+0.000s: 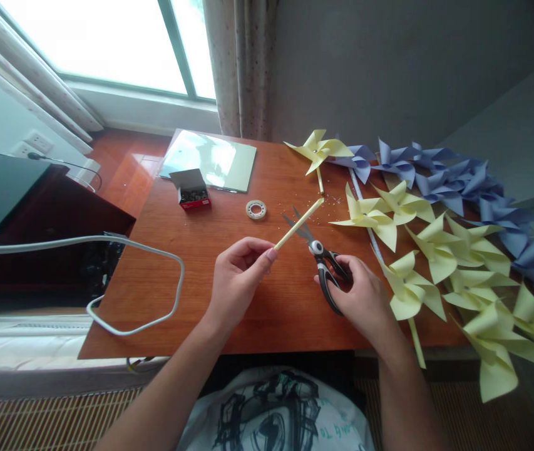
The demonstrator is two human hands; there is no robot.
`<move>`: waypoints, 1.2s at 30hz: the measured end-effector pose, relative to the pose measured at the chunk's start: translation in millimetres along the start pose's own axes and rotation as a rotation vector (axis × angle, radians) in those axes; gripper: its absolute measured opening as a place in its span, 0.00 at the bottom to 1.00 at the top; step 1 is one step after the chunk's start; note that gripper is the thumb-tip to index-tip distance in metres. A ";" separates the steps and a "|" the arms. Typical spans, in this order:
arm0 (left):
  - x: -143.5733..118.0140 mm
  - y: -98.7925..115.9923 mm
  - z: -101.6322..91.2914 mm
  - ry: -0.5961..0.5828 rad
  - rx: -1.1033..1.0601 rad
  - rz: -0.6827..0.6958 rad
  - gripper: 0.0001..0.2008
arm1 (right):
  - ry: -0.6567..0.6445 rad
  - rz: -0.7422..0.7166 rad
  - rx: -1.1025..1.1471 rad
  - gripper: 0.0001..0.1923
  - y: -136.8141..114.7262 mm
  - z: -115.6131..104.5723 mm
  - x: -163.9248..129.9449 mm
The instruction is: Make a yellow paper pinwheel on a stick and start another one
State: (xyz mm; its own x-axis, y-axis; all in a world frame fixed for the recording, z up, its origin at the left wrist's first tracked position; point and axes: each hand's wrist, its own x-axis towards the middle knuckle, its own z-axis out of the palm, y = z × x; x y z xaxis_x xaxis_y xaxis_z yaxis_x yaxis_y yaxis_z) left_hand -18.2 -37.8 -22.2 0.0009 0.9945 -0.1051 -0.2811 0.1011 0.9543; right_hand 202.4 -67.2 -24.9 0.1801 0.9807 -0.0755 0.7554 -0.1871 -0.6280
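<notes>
My left hand (243,275) pinches the lower end of a thin rolled yellow paper stick (300,222), which slants up to the right. In my right hand (363,297) is a pair of scissors (317,248) with black and white handles, its blades parted. One blade passes behind the stick; whether it touches I cannot tell. Small paper scraps (330,203) lie beyond the stick's tip. To the right spread several yellow paper pinwheels (370,214), some on sticks, with several blue pinwheels (440,181) behind them.
A roll of tape (256,210) lies mid-table, near an open red box (195,199) of small dark items. Behind them rests a pack of paper sheets (229,164) in clear film. A white cable (179,282) loops over the left edge of the wooden table (154,313).
</notes>
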 end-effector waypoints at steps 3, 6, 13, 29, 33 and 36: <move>0.4 -1.1 -0.6 -0.001 0.002 -0.006 0.05 | -0.019 0.052 0.099 0.23 -0.8 -1.9 0.0; 1.0 -2.2 -0.6 -0.011 0.005 -0.021 0.06 | -0.043 0.078 0.224 0.23 -1.5 -3.1 0.2; 2.4 -2.2 -0.2 -0.014 -0.031 -0.059 0.06 | -0.116 0.073 0.335 0.24 5.9 -1.5 -2.4; -4.0 0.3 20.1 -0.119 -0.198 -0.295 0.09 | -0.072 -0.061 0.867 0.20 -61.7 20.0 20.8; -4.4 -0.8 19.0 -0.161 -0.206 -0.337 0.09 | -0.046 -0.074 0.822 0.18 -58.2 19.1 17.6; -3.2 -1.9 16.7 -0.213 -0.185 -0.346 0.09 | -0.083 -0.077 0.811 0.18 -55.7 13.6 18.8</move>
State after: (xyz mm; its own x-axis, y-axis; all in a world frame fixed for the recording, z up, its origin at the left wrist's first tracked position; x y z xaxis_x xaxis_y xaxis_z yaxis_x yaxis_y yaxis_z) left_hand -1.6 -40.7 -19.0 0.3172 0.8888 -0.3308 -0.3965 0.4412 0.8051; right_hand 155.2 -37.5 -1.9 0.0750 0.9961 -0.0469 0.0673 -0.0520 -0.9964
